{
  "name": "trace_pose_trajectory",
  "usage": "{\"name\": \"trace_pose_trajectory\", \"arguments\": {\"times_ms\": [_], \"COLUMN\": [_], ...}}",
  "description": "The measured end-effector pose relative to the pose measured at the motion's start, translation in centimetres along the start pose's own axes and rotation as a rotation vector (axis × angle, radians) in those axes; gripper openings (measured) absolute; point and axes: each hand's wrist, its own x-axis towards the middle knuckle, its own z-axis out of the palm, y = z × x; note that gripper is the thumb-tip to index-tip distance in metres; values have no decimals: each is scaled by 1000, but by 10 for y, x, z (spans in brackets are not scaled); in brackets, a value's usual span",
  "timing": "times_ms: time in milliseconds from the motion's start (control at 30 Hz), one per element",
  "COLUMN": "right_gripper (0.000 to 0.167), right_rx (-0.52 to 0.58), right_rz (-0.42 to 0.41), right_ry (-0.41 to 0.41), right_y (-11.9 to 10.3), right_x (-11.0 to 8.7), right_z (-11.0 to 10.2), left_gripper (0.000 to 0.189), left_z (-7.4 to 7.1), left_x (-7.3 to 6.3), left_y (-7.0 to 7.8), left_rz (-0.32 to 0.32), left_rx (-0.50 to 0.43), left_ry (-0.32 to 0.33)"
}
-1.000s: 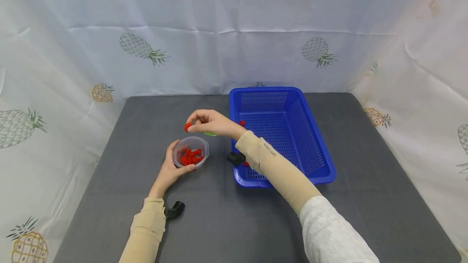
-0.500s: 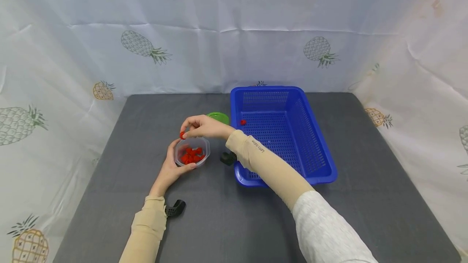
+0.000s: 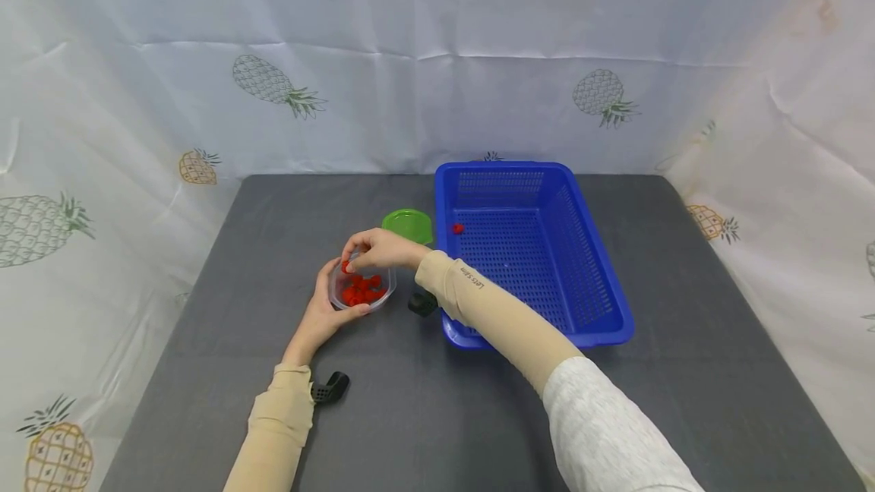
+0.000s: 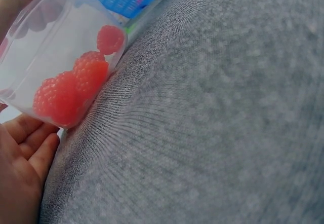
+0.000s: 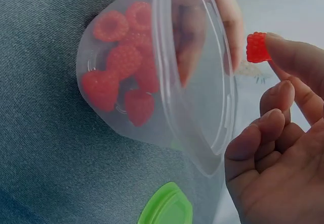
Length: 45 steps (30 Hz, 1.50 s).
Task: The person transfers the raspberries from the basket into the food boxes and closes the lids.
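My left hand grips a clear plastic tub by its side, thumb toward the front and fingers round the far left. Several red raspberries lie at the bottom of the tub; the left wrist view shows some of these raspberries through its wall. Between thumb and index finger, my right hand pinches a single raspberry at the tub's open mouth. The other fingers of that hand are curled toward the palm.
A blue plastic basket stands right of the tub, with one raspberry inside near its left wall. Behind my right hand lies a green lid on the dark grey table. White pineapple-print cloth hangs behind the table.
My right hand has moved down and slightly left with the raspberry, from above the tub's far side to its mouth, uncovering the green lid. My left hand still holds the tub in place.
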Motion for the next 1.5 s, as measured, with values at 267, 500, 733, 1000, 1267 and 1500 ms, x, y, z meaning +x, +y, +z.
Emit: {"name": "trace_pose_trajectory", "arguments": {"times_ms": [267,500,733,1000,1267,1500], "right_gripper": [13,14,19,22,27,23], "right_rx": [-42,-93,-146,-108,53,104], "right_rz": [9,6,-15,-3,-9,-71], "right_ry": [6,7,-3,-22,-13,13], "right_y": [-1,0,0,0,-5,-16], "right_x": [1,2,2,1,-2,-11], "right_z": [2,2,1,-2,-5,-10], "left_gripper": [93,92,93,96,97,95], "left_z": [1,1,0,1,2,3], "left_x": [1,1,2,8,12,11], "left_y": [0,1,1,-19,-39,-37], "left_rz": [10,17,3,23,51,72], "left_rx": [4,1,8,8,20,4], "left_ry": [-10,-5,-18,-9,24,38]}}
